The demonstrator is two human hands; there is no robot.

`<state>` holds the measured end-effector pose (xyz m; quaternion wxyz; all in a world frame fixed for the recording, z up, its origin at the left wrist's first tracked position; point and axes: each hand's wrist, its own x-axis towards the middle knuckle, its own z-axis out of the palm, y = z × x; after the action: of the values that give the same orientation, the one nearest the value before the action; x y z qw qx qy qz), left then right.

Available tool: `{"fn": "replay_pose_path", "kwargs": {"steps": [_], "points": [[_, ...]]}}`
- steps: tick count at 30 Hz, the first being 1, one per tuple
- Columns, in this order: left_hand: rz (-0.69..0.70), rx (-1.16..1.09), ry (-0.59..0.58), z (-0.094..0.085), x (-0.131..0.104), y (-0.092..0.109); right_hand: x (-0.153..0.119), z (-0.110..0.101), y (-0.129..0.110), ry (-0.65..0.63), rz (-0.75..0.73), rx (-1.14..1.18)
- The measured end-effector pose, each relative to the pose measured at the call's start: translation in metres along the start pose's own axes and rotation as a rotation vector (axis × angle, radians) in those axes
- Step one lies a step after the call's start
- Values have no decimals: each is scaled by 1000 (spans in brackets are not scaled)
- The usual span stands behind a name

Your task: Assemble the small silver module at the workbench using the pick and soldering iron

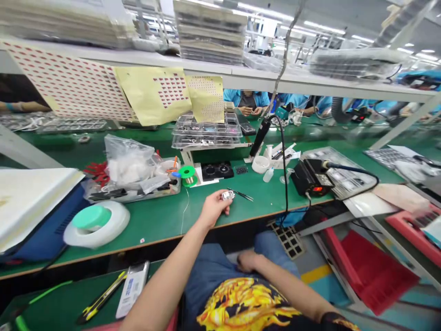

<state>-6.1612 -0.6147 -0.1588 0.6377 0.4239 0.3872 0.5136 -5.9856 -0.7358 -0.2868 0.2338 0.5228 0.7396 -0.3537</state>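
My left hand (212, 209) is closed over the front part of the green bench, pinching a small white and silver part (228, 195) between thumb and fingers. Just right of that part, black tweezers (244, 196) lie on the bench mat. My right hand (247, 261) rests low on my lap, its fingers curled down and mostly hidden. Behind the left hand are a green solder wire spool (187, 174), a black piece with round openings (217, 170) and a small batch of dark parts (241, 170).
A soldering iron (260, 136) stands upright beside its black station (312, 177), its cable hanging over the bench edge. On the left are a tape roll (119, 223) and a tray of bags (138, 195). A shelf (237, 79) crosses above. Co-workers sit opposite.
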Motion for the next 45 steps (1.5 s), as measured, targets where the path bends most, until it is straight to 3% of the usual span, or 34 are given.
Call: {"fn": "replay_pose_path", "kwargs": {"steps": [4,6,8,9,10,11,13,14,16,18,22,25,31,34,40,45], "points": [[52,-8,40,1,-2,-2,-41,-34,-6,2,-134,-45],[69,-9,65,0,-3,-5,-70,-70,-6,-25,-240,-31],[97,2,99,-2,-3,-8,-98,-114,-3,-37,-483,9],[115,12,113,-2,-3,-10,-108,-136,-2,-28,-536,73],[133,24,124,-3,-3,-11,-115,-157,0,65,-533,128],[151,37,131,-4,-3,-12,-118,-175,1,247,-489,140],[174,55,135,-5,-3,-13,-110,-205,3,624,-294,49],[177,58,132,-5,-3,-13,-101,-217,3,732,-191,-23],[177,54,134,-5,-3,-12,-78,-234,3,753,-67,-154],[171,41,146,-3,-3,-12,-56,-247,3,661,-68,-220],[166,19,190,-1,-3,-11,-30,-265,9,552,-197,-251],[188,58,250,-5,-6,-12,-20,-274,13,553,-351,-171],[199,176,314,-20,-20,-10,9,-289,-5,652,-710,552],[217,144,369,-18,-22,-9,27,-285,-11,660,-838,751],[305,185,455,-15,-21,-9,39,-263,11,828,-989,496],[308,246,471,-15,-23,-10,40,-269,21,716,-984,429]]}}
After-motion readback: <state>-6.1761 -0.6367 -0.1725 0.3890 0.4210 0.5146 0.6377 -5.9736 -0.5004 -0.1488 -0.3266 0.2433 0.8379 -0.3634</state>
